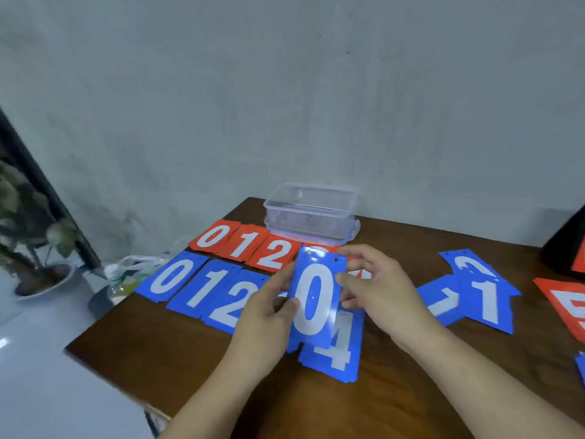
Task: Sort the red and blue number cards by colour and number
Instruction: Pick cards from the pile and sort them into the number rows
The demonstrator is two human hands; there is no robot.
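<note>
Both hands are holding a blue 0 card (313, 299) up over the middle of the table (152, 346).

The left hand (269, 315) is pinching the card's left edge, thumb lying on its face, and the right hand (380, 293) is gripping the right edge with curled fingers. The card is standing tall and glossy, showing a big white 0 and two small holes near its top. A blue 4 card (337, 356) is lying flat just under it. To the left, blue piles 0 (172, 277), 1 (207, 289) and 2 (232, 307) are sitting in a near row, with red piles 0 (215, 236), 1 (247, 243) and 2 (275, 255) lining up behind them. Loose blue cards (487, 299) are lying scattered to the right, and a red card (566, 305) is sitting at the right edge. A clear plastic box (311, 210) is standing at the far side.
</note>
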